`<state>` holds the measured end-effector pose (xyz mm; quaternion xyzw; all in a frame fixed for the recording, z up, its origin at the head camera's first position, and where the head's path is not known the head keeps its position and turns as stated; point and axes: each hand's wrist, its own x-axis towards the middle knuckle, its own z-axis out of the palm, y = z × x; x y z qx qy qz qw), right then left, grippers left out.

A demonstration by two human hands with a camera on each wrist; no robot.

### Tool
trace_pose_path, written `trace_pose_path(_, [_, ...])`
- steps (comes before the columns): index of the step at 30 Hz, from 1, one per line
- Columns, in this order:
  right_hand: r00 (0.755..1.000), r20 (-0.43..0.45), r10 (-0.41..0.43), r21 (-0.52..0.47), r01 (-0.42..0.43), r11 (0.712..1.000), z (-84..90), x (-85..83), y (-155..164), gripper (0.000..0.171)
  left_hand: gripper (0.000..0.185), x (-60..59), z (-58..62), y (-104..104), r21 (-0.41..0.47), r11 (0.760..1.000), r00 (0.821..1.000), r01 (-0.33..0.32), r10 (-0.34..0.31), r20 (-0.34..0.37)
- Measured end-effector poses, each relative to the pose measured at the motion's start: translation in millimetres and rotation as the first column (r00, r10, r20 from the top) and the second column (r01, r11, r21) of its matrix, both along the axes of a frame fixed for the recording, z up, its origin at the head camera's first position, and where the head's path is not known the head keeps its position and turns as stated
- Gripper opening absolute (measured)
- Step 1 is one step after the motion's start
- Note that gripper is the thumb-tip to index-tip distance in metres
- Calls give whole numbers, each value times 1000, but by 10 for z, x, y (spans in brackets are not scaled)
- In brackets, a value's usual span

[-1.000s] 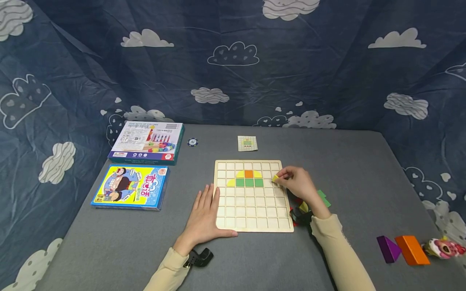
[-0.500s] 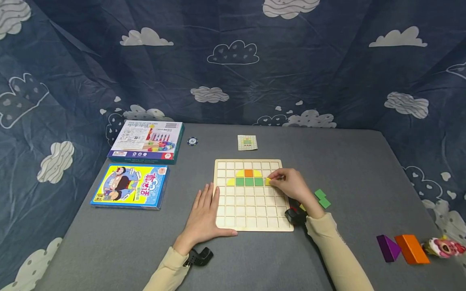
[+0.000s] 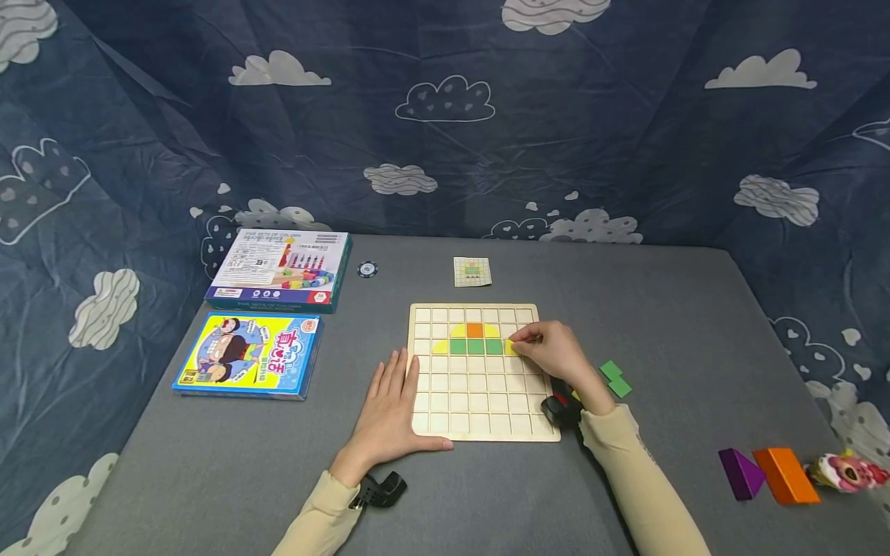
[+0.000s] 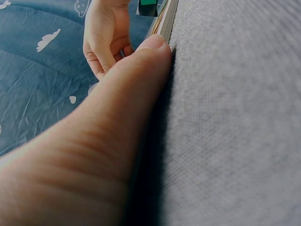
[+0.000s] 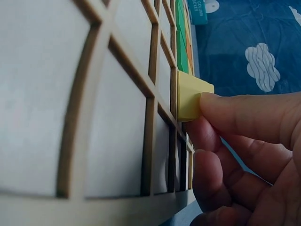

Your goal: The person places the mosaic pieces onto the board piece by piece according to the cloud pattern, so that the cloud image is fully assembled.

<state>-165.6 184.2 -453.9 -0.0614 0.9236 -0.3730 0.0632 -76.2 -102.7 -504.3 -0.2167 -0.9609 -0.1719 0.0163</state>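
A wooden grid board [image 3: 480,401] lies on the grey table, with an orange tile [image 3: 475,330], yellow tiles and a row of green tiles [image 3: 476,347] set in its upper rows. My right hand [image 3: 549,351] pinches a small yellow tile [image 5: 190,96] and holds it at the cell just right of the green row [image 5: 181,47]. My left hand [image 3: 389,409] lies flat on the table, its thumb [image 4: 141,70] pressed along the board's left front edge [image 4: 167,23].
Two game boxes [image 3: 278,270] [image 3: 249,355] lie at the left. A small pattern card [image 3: 473,272] and a round token [image 3: 368,269] sit behind the board. Loose green tiles [image 3: 615,378] lie right of it. Purple [image 3: 740,472] and orange [image 3: 786,476] blocks and a small toy [image 3: 844,471] sit far right.
My right hand has carried the yellow tile leftward from the board's right column to the cell beside the green row. The left hand has stayed still.
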Motion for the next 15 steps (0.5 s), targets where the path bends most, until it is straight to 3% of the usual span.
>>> trace_pose_path(15, [999, 11, -48, 80, 47, 996, 10, -16, -42, 9, 134, -5, -11, -2, 5, 1000, 1000, 0, 0, -11])
